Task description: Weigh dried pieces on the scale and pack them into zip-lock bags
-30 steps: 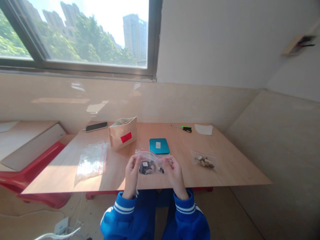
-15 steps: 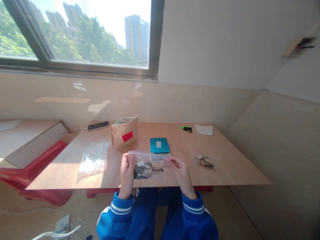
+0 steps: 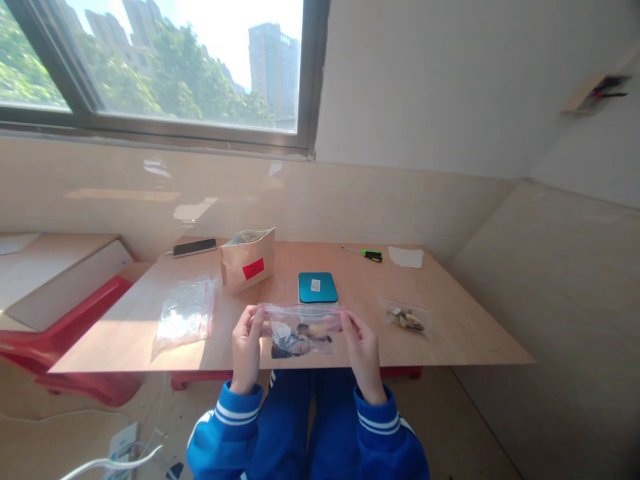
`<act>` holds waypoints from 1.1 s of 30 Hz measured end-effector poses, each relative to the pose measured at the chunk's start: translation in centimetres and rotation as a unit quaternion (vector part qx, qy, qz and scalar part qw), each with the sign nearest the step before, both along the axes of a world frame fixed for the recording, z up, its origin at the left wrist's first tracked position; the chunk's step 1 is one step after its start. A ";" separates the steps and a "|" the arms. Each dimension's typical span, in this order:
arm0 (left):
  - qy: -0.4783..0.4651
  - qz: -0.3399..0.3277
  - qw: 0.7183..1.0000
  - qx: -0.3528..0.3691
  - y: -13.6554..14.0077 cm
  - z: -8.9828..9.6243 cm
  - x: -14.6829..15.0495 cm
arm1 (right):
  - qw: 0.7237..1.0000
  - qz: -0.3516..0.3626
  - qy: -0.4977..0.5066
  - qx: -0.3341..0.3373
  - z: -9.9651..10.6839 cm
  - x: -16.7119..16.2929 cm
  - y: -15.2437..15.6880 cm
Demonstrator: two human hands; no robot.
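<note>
A clear zip bag (image 3: pixel 323 339) with dark and tan pieces inside is stretched between my two hands above the table's near edge. My left hand (image 3: pixel 247 340) pinches its upper left corner. At the upper right corner, my right hand (image 3: pixel 361 343) grips it between thumb and fingers. Just beyond the bag lies a flat blue-topped device (image 3: pixel 318 287) with a white label. To the right rests a second zip bag (image 3: pixel 407 319) of tan pieces, flat on the table.
A stack of clear bags (image 3: pixel 185 313) lies at the left, near a standing open brown paper pouch (image 3: pixel 249 260) with a red label. Along the back are a phone (image 3: pixel 195 247), a screwdriver (image 3: pixel 364 254) and a white paper piece (image 3: pixel 405 257). A red stool (image 3: pixel 85 333) stands left.
My right hand has shifted its hold at the bag's right corner, and the bag's top is pulled straighter. The contents have tilted and settled differently; the view has moved slightly.
</note>
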State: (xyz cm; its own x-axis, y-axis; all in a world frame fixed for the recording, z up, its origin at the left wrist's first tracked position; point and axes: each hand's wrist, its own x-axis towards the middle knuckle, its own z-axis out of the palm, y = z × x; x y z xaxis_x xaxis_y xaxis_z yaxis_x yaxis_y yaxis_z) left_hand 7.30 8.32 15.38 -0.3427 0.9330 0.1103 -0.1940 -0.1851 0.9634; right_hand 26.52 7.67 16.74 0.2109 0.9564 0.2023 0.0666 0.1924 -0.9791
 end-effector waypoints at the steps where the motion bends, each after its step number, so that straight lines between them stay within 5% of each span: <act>1: 0.003 -0.003 1.000 0.000 -0.1 0.1 -0.2 | 1.000 -0.006 -0.005 0.004 0.0 0.0 -0.1; 9: 0.114 0.060 0.991 0.024 -1.2 0.8 -0.6 | 0.996 -0.073 -0.019 0.047 0.2 -0.4 -1.0; 14: 0.090 0.089 0.991 0.036 -1.3 1.2 0.5 | 0.993 -0.104 -0.016 0.063 0.4 -0.9 -1.0; 22: -0.030 0.046 0.998 0.028 -0.5 0.4 2.3 | 0.994 0.010 0.110 0.022 -0.5 -2.3 0.2; 33: 0.002 0.040 0.999 0.010 -0.6 0.9 1.8 | 0.997 0.034 0.063 -0.028 -0.8 -2.1 0.8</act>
State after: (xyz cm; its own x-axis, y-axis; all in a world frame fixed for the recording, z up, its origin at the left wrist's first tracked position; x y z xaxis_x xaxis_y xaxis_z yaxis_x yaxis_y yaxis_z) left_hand 9.07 7.72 16.30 -0.4152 0.9003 0.1305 -0.1737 -0.2193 0.9601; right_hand 24.47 8.45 15.93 0.1655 0.9784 0.1239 -0.0682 0.1367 -0.9883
